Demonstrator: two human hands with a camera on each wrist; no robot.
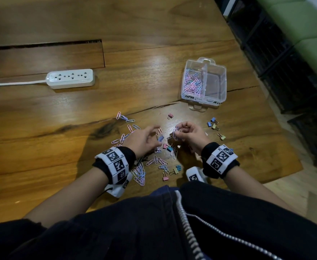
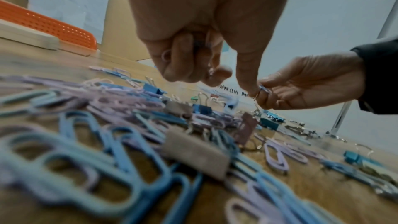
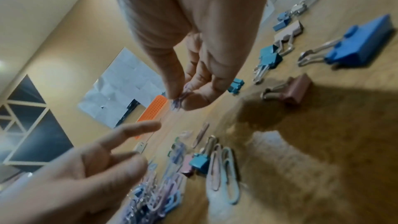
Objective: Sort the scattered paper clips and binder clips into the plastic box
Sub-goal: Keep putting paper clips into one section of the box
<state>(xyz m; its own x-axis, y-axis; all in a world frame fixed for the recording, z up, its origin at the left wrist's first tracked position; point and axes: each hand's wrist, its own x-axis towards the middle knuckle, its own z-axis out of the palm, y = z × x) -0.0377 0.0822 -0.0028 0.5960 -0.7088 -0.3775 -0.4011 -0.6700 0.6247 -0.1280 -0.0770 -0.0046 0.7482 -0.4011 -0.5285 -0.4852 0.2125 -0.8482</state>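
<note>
Head view: the box (image 1: 204, 82) sits on the table (image 1: 153, 53), paper clips (image 1: 192, 82) filling its left compartment, the right one bare; many clips and binder clips (image 1: 213, 123) lie scattered, so much sorting is left. Left wrist view: left hand (image 2: 193, 40) curls round several clips. Right wrist view: right hand (image 3: 193, 57) pinches clips at its fingers (image 3: 172, 89).

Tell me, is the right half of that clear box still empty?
Empty, it seems. In the plastic box only the left compartment holds paper clips; the right compartment shows bare plastic.
</note>
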